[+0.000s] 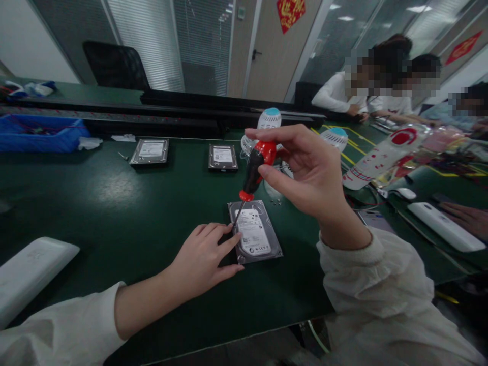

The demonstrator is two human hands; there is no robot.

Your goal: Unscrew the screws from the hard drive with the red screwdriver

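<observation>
A silver hard drive (pixel 271 239) with a white label lies flat on the green table in front of me. My right hand (pixel 305 168) grips the red and black handle of a screwdriver (pixel 252 170) between thumb and fingers. The shaft slants down to the left edge of the drive, where its tip is hidden by my left fingers. My left hand (pixel 202 259) rests at that left edge, fingers stretched out and touching the drive near the shaft. Several tiny screws (pixel 276 202) lie just beyond the drive's right corner.
Two more hard drives, one left (pixel 150 151) and one middle (pixel 223 157), lie farther back. A blue bin (pixel 41 134) stands at the far left, a white casing (pixel 34 274) nearer. White bulb-shaped objects (pixel 270 119) and a patterned cylinder (pixel 381 157) stand right. Other people sit beyond.
</observation>
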